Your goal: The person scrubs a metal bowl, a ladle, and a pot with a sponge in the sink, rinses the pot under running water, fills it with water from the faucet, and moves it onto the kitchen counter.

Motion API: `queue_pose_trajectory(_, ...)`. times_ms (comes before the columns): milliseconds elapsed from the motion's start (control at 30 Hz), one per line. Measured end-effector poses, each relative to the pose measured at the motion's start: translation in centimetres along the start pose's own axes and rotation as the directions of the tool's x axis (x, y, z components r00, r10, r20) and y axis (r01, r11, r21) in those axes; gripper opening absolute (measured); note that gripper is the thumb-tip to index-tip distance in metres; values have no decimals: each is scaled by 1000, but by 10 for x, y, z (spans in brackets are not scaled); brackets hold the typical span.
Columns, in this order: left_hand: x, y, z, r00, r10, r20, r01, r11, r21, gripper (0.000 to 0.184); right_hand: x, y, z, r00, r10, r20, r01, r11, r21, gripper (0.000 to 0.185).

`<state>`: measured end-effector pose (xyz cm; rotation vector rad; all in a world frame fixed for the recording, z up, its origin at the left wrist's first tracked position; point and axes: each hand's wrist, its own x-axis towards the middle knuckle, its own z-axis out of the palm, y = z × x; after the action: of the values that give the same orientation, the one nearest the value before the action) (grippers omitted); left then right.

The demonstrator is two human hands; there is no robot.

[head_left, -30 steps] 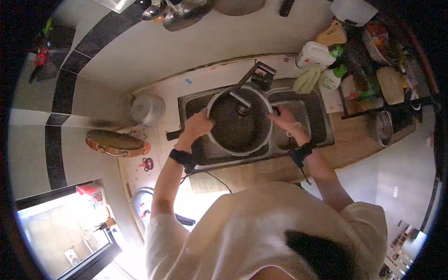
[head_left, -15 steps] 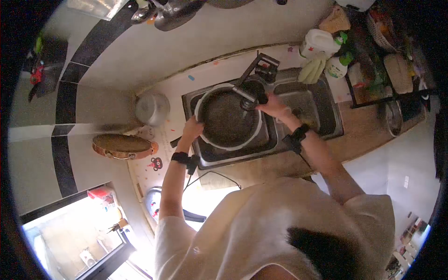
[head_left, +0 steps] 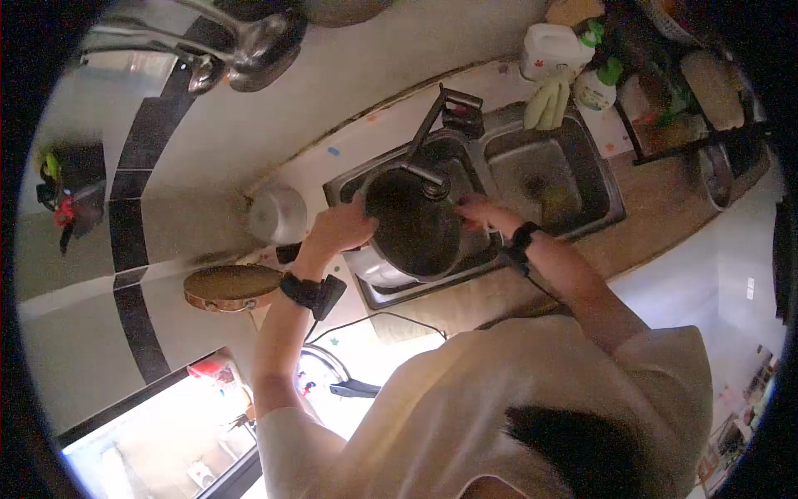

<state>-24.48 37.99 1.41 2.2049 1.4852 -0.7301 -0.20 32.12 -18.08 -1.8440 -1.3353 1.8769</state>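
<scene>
A metal pot point(head_left: 384, 271) is over the left basin of the double sink point(head_left: 613, 214). It is tilted, so its dark inside and some silver outer wall show. My left hand point(head_left: 342, 226) is closed on the pot's left side near a dark handle point(head_left: 288, 253). At the opposite rim, my right hand point(head_left: 485, 214) has its fingers bent against the pot's edge; the fingertips are partly hidden. The black faucet point(head_left: 422, 172) reaches over the pot, its head just above the opening. Whether water runs cannot be made out.
Pale green gloves point(head_left: 549, 100) hang at the right basin's back edge, beside a white jug point(head_left: 553, 51) and a pump bottle point(head_left: 597, 90). A silver pot point(head_left: 277, 214) and a round wooden-rimmed item point(head_left: 231, 288) stand left. Ladles point(head_left: 266, 41) hang on the wall.
My right hand has left the faucet head and moved to the pot's right rim. The pot has tipped, showing its outer wall. My left hand has turned over the rim. The view has shifted.
</scene>
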Motion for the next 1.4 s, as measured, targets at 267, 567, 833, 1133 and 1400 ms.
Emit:
queue_pose_trajectory(267,30,46,-22,999,2,49,-21,926,378,36,47,-5,35,991,-129,30,119,969,215,39)
queue_pose_trajectory(567,57,46,-14,922,380,-80,-257,752,607,12,38,34,6,992,-94,-89,129,724,677,37)
queue_pose_trajectory(833,54,66,-16,971,232,66,-203,640,741,21,14,86,-28,964,-49,-262,188,822,537,44)
queue_pose_trajectory(1133,61,80,-2,951,115,287,-299,577,760,24,-34,97,-27,971,-203,-128,118,867,-484,59)
queue_pose_trajectory(1400,54,90,2,973,78,219,-212,679,703,26,-70,98,13,915,-295,-274,-32,626,-779,64)
